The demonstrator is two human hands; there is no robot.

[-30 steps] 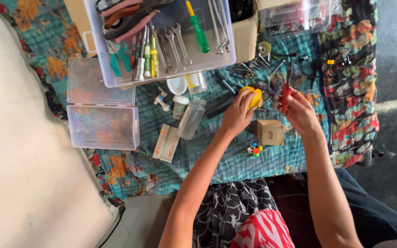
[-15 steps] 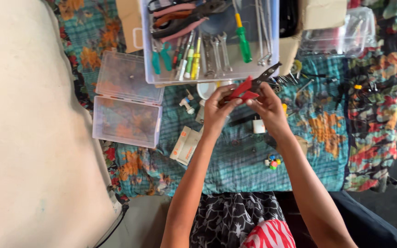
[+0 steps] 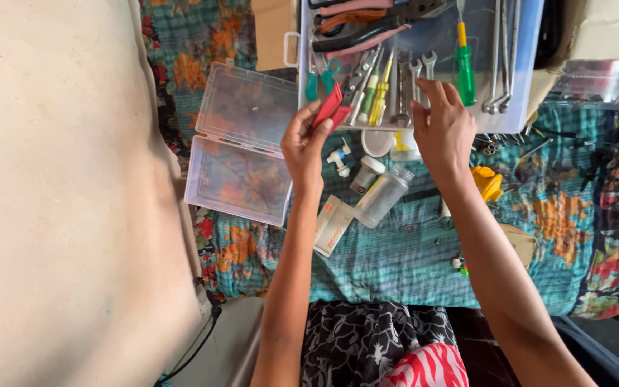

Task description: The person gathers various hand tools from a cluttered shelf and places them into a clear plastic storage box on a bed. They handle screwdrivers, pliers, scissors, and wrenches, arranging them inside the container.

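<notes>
Setting: informal home repair spot, worked seated on the floor. Evidence: patterned teal floral cloth spread as work surface; clear tool tray at its far edge holding pliers, spanners, screwdrivers; empty hinged plastic box at the left edge; small parts scattered around.

Both bare forearms run up from about 6 o'clock. Left hand is pinched closed, fingertips pointing toward 1 o'clock. Right hand sits palm-down, fingers loosely spread, reaching toward 12.
</notes>
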